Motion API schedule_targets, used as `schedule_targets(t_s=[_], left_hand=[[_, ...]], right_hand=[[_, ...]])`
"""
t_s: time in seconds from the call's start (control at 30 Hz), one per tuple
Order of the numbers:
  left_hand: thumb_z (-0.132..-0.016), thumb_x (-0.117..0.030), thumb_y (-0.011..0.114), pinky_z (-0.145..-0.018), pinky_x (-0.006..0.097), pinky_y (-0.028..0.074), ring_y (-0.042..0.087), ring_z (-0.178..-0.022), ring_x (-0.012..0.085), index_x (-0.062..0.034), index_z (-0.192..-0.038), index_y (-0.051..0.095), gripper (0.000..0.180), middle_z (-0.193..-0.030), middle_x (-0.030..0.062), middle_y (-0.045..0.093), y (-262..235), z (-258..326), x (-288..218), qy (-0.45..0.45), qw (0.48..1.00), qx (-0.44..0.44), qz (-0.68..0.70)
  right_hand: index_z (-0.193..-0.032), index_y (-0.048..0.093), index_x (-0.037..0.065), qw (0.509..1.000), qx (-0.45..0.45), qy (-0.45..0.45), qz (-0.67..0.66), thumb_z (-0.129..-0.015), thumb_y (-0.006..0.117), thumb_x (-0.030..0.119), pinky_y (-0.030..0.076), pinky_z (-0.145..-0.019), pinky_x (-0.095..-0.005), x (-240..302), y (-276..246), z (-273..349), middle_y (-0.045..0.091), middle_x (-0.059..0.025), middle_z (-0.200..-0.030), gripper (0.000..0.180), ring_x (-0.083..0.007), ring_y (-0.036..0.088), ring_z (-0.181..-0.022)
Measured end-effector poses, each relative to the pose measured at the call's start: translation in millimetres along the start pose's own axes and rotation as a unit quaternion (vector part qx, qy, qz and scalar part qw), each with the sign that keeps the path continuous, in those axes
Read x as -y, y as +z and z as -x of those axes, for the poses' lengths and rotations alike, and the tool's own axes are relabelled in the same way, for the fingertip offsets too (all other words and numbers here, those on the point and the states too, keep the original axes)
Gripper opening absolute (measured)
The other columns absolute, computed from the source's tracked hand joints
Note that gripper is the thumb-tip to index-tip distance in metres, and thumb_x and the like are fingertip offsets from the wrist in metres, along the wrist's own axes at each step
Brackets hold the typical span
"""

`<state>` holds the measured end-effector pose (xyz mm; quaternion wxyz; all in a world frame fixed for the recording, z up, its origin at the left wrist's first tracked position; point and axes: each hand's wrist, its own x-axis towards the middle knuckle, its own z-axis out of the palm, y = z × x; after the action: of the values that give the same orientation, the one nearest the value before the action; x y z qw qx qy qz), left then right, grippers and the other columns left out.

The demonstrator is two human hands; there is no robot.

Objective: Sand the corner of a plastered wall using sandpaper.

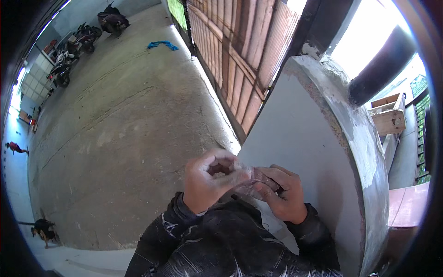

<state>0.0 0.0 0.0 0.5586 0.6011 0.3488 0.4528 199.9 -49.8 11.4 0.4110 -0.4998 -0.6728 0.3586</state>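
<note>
In front of my chest, my left hand [209,179] is curled, thumb and fingers pressed together into a loop. White dust coats its fingertips. My right hand [282,193] meets it at the fingertips, its thumb and fingers closed in a pinch. Between the two lies something thin, pale and crumpled [248,189], largely covered by the fingers; its kind cannot be made out. Both forearms wear dark patterned sleeves. Close to my right hand stands a smooth white wall panel [304,134] with a rough plastered edge [355,134].
A wooden slatted gate [240,51] stands ahead. Several motorbikes [74,51] are parked at the far left on the concrete floor [120,138], where a blue cloth [162,45] lies. Two people appear at the left rim. A wooden box [387,114] and a dark post [383,67] are at right.
</note>
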Motion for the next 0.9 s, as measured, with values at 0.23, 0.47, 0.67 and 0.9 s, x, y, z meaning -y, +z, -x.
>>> schedule_targets(t_s=[0.23,0.47,0.67,0.9], left_hand=[[-0.09,-0.018,0.067,-0.067,0.024,0.051,0.062,-0.075,0.0087,0.0059,-0.094,0.068,0.024,-0.075,0.0081,0.067,-6.8,24.0,-13.9,-0.1,0.991,-0.016,-0.087],[-0.095,-0.014,0.059,-0.072,0.025,0.053,0.063,-0.084,0.011,0.0054,-0.111,0.063,0.026,-0.1,0.0116,0.065,-10.5,35.9,-11.7,-0.17,0.947,-0.023,0.271],[-0.087,-0.006,0.07,-0.079,0.026,0.054,0.064,-0.089,0.0132,0.0053,-0.11,0.062,0.028,-0.099,0.0131,0.067,-5.4,36.0,-14.1,-0.035,0.999,0.031,-0.012],[-0.082,-0.006,0.075,-0.077,0.025,0.054,0.064,-0.086,0.0115,0.0038,-0.109,0.063,0.031,-0.096,0.0096,0.067,1.3,31.9,-7.8,-0.078,0.996,0.006,-0.05]], right_hand=[[-0.108,0.064,-0.003,0.999,0.027,0.034,-0.009,-0.084,0.067,0.007,0.046,-0.059,-0.0301,9.0,9.6,11.2,0.065,-0.0162,-0.082,0.026,-0.0204,0.061,-0.065],[-0.111,0.064,-0.004,0.989,0.014,0.09,-0.12,-0.088,0.065,0.009,0.05,-0.07,-0.0292,10.6,7.0,16.1,0.068,-0.0172,-0.09,0.027,-0.0174,0.065,-0.077],[-0.113,0.063,-0.003,0.998,-0.001,0.035,-0.057,-0.088,0.065,0.009,0.05,-0.071,-0.0294,7.7,5.4,16.2,0.067,-0.0154,-0.089,0.027,-0.0176,0.064,-0.078],[-0.117,0.061,0.003,1.0,-0.022,-0.005,0.012,-0.084,0.069,0.005,0.049,-0.069,-0.0306,11.6,3.4,11.4,0.065,-0.014,-0.092,0.034,-0.0217,0.064,-0.078]])
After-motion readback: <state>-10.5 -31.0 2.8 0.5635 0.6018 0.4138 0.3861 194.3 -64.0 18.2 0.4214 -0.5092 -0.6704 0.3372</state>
